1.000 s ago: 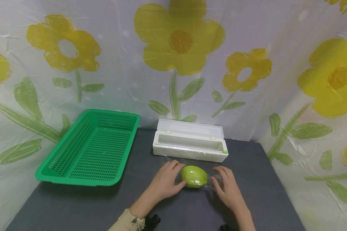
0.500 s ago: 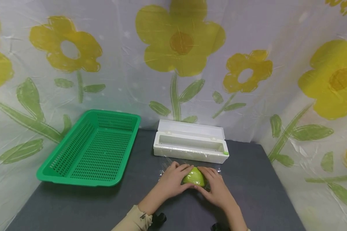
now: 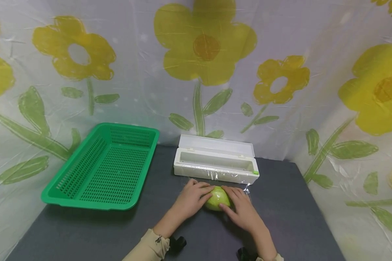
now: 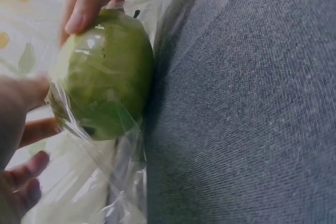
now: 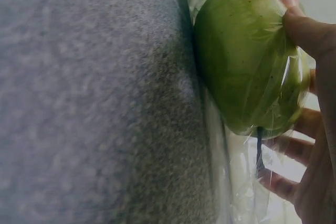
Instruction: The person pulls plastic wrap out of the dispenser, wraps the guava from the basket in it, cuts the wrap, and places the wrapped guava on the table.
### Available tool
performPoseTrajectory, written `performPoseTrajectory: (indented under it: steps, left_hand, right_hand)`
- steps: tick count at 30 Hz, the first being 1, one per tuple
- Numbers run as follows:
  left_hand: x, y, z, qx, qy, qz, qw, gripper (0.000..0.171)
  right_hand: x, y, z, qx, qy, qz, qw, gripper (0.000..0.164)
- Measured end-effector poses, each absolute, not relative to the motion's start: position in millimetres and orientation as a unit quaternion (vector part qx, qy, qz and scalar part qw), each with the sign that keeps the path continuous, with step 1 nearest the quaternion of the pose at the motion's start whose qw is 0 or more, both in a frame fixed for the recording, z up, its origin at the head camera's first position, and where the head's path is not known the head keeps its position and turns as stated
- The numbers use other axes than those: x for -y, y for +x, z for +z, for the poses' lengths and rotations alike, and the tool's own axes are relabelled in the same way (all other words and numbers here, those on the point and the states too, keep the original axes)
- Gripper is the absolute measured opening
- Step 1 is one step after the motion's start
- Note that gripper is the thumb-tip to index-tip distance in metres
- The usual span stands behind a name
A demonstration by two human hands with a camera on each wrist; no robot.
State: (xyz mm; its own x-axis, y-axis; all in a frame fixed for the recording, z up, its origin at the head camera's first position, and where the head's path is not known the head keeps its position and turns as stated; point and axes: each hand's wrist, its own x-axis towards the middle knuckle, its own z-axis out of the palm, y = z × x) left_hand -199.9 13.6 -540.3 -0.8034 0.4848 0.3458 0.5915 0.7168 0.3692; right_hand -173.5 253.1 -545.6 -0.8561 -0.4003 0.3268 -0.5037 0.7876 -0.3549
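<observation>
A green pear (image 3: 218, 199) lies on the dark tabletop under clear cling film (image 4: 128, 203), which glints and creases over its skin. My left hand (image 3: 190, 199) holds the pear's left end, its thumb and forefinger against the wrapped side. From the right, my right hand (image 3: 243, 208) grips it, thumb on the near side and fingers over the far side. In the right wrist view, a dark stem hangs from the pear (image 5: 241, 56), and the right thumb (image 5: 307, 30) presses film onto the skin. Loose film spreads past both hands.
Behind the hands stands a long white cling film box (image 3: 215, 177), its lid raised and a green slider at the right end. A green perforated basket (image 3: 140, 174) stands at the left. A flower-printed curtain (image 3: 130, 94) bounds the table.
My right hand has come in from the right and taken hold of the pear, after standing apart from it. The left thumb has moved up onto the pear's end.
</observation>
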Motion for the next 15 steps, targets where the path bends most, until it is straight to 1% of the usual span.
performPoseTrajectory:
  steps: [4,9,12,15]
  left_hand:
    - [-15.1,-192.0,-531.0,0.904,-0.295,-0.225,0.212,0.035]
    - [-19.4,-178.2,-526.0,0.859,-0.365,-0.187,0.306,0.037]
    - [-22.2,-172.8,-534.6,0.85,-0.392,-0.133,0.325,0.041]
    - [-24.3,-168.8,-542.3,0.866,-0.39,-0.089,0.3,0.048]
  right_hand:
    - [-251.8,-176.0,-543.1,0.94,0.23,0.227,0.109,0.059]
    - [-251.0,-178.5,-541.9,0.942,0.221,0.233,0.102,0.057]
    - [-250.2,-178.7,-542.0,0.942,0.215,0.238,0.097,0.056]
    - [-249.8,-178.9,-543.7,0.942,0.213,0.242,0.096,0.055]
